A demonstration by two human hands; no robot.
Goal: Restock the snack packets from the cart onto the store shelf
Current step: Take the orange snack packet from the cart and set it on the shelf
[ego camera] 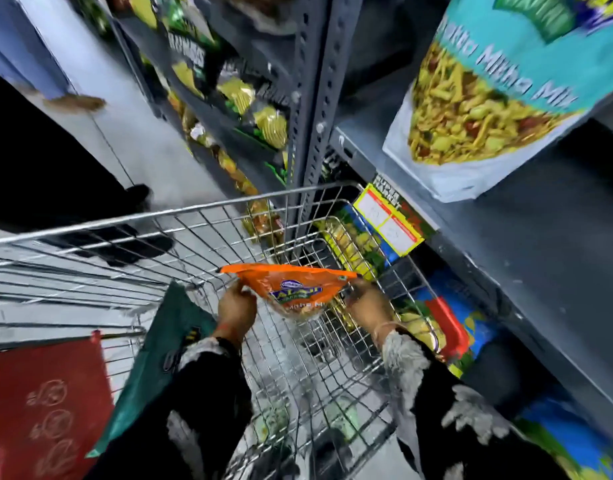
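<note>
An orange snack packet (291, 289) hangs over the wire cart (194, 209), held by its top corners. My left hand (235, 310) grips the packet's left corner and my right hand (367, 306) grips its right corner. The grey metal store shelf (506, 230) stands to the right of the cart. A large blue-and-white mix packet (488, 98) sits on that shelf, overhanging its edge. The cart's basket below the packet looks nearly bare, with its mesh floor showing.
A perforated grey upright post (315, 81) divides the shelving. Dark snack packets (229, 91) fill the shelves to its left. Blue and yellow packets (447, 323) fill the lower shelf on the right. A yellow price tag (388, 220) hangs there. A red bag (41, 410) and a green cloth (159, 358) hang at the cart's near end. A person's dark shoe (138, 194) stands on the floor at left.
</note>
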